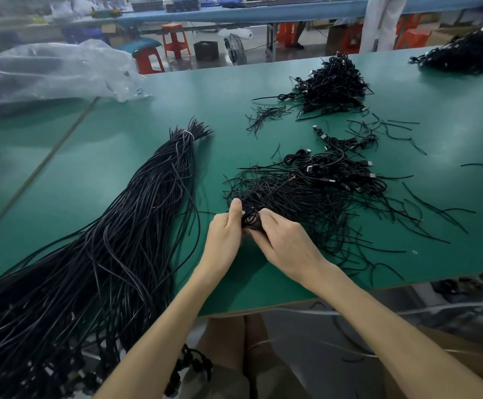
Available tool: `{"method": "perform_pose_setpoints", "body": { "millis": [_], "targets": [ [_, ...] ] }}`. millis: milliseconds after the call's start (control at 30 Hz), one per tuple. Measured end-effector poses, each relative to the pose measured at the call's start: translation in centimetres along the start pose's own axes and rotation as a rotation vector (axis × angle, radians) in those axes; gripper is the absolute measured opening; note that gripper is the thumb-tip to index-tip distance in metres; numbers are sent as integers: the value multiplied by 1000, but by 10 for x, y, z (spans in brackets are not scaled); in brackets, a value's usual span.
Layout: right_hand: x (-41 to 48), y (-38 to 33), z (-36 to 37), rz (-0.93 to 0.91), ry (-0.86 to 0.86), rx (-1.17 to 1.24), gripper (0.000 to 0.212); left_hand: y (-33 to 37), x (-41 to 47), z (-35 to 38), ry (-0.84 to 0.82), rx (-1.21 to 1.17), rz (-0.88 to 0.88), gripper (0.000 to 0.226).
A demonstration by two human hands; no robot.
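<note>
Coil (250,218) is gripped by left hand (224,236) and right hand (285,244), seemingly mid-winding; binding it next would need one hand keeping the loops tight

Bare left hand (224,234), bare right hand (284,241), khaki shorts (272,381).

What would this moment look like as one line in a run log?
work: cable coiling | left hand: grips coil | right hand: grips coil | left side: tied bundle | ahead: loose cables
</note>
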State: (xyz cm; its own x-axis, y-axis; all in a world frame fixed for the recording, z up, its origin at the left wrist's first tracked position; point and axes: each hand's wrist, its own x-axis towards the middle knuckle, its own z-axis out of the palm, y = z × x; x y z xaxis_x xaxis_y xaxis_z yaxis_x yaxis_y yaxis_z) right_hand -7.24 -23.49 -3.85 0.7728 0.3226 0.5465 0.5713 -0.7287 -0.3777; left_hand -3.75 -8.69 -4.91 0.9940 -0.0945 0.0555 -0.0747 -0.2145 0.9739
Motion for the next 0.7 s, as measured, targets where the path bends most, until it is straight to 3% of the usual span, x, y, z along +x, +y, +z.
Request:
{"method": "perform_pose_setpoints", "body": {
  "millis": [167,400,700],
  "targets": [
    [2,0,1,-2,-12,-3,18,2,3,-2,-19,-43,-38,55],
    [1,1,4,30,-90,-32,36,4,1,-3,-15,-40,-37,56],
    [1,-4,2,-11,-56,-33,18,5,-1,0,58,-2,-13,50]
  ]
}}
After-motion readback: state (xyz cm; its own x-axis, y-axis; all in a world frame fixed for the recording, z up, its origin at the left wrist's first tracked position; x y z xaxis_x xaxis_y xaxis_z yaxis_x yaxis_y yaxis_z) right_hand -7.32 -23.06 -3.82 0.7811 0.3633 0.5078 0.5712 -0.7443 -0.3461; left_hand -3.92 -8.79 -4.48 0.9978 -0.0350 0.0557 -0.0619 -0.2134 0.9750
